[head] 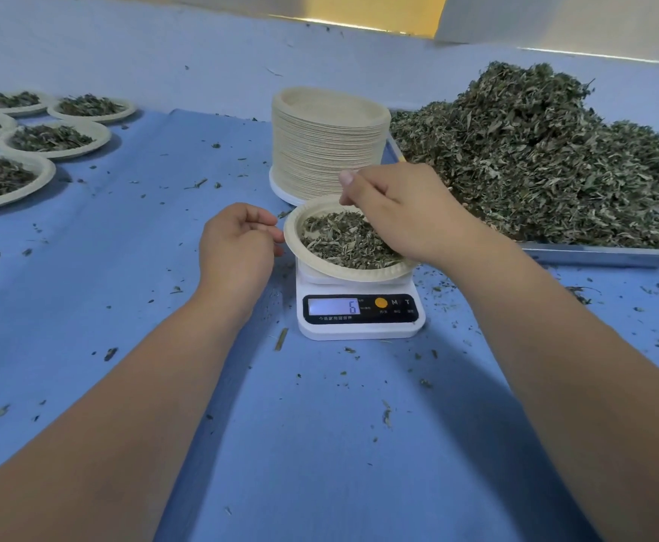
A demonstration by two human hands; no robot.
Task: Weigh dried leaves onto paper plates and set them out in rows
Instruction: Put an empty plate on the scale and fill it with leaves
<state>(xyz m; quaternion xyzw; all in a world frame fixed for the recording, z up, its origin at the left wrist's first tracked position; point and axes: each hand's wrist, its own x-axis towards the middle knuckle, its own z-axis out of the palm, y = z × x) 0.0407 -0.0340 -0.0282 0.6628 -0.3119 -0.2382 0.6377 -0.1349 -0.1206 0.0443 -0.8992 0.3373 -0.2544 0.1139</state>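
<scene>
A paper plate (300,244) holding dried leaves (343,240) rests on a white digital scale (359,314) whose display reads 6. My right hand (402,213) hovers over the plate with fingers pinched together above the leaves; whether it holds any leaves is hidden. My left hand (238,248) sits just left of the plate, fingers curled, fingertips at its rim. A tall stack of unused paper plates (326,142) stands behind the scale. A big heap of dried leaves (547,158) lies on a metal tray (602,254) at the right.
Several filled plates (52,138) lie in rows at the far left on the blue table cover (124,267). Leaf crumbs are scattered over the cover. A pale wall runs along the back.
</scene>
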